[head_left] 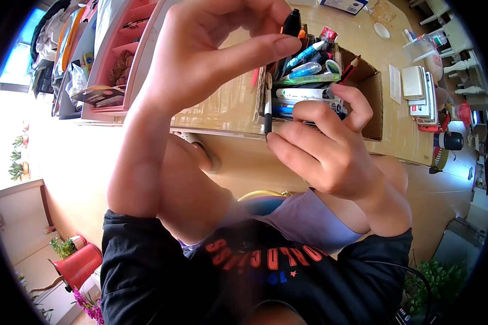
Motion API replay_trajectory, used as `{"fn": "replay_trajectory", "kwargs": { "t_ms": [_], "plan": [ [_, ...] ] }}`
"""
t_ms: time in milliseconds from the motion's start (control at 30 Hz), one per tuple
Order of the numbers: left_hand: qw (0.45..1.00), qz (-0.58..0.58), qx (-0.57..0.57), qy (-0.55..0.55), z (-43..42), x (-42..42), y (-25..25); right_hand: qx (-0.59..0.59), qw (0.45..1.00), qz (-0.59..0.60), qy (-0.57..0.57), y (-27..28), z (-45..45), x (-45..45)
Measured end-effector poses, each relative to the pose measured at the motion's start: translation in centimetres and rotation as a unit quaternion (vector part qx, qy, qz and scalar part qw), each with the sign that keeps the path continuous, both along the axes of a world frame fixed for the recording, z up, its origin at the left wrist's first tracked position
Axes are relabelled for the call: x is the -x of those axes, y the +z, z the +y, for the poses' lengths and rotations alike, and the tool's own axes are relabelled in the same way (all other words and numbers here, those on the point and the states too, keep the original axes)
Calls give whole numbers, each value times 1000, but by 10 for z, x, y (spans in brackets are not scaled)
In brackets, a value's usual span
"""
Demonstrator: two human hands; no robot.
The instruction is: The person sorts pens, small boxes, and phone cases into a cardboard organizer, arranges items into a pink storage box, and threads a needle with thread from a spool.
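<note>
My left hand (211, 59) is raised over the left side of a cardboard box (372, 81), thumb and forefinger closed on a black pen (292, 23). Much of that pen is hidden by the fingers. My right hand (333, 143) hovers at the box's near side, fingers half curled and apart. One of its fingertips lies by the lower end of a black-and-white pen (268, 103), upright at the box's left edge; whether they touch I cannot tell. Packed in the box are several pens, among them a blue patterned pen (307, 54), a white marker (301, 93) and a red pencil (352, 66).
The box stands on a light wooden table (217, 111). A pink shelf unit (127, 54) is at the left. To the right are stacked books (420, 92), a white paper (394, 85) and a black-ended bottle (450, 141). At the back lies a blue-and-white box (344, 5).
</note>
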State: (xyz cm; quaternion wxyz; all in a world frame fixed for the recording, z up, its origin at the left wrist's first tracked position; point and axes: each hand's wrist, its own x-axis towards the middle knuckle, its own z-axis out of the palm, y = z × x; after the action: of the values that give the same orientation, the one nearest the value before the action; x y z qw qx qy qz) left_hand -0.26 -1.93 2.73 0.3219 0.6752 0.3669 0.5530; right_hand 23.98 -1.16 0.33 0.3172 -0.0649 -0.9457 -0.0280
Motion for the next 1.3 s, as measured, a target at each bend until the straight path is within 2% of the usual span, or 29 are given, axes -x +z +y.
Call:
{"fn": "replay_trajectory", "kwargs": {
  "t_ms": [100, 300, 467, 667, 800, 1000, 1300],
  "plan": [
    [998, 59, -33, 1, 7, -1, -5, -22, 1000, -5, -8, -2, -3, 2],
    [977, 200, -20, 71, 7, -17, -1, -15, 999, -33, -27, -4, -6, 2],
    [967, 231, -27, 108, 12, -15, -16, -21, 996, 50, -68, 5, 11, 2],
    [970, 180, 81, 145, 13, -17, -18, 10, 990, 117, -81, 28, 39, -12],
    [960, 208, 78, 168, 20, -17, -24, 22, 979, 178, -93, 18, 50, -6],
    [954, 234, 18, 187, 23, -21, -34, 49, 983, 133, -117, 14, 54, -7],
    [963, 232, -1, 140, 22, -30, -31, 78, 987, 42, -133, 16, 59, -11]
  ]
}}
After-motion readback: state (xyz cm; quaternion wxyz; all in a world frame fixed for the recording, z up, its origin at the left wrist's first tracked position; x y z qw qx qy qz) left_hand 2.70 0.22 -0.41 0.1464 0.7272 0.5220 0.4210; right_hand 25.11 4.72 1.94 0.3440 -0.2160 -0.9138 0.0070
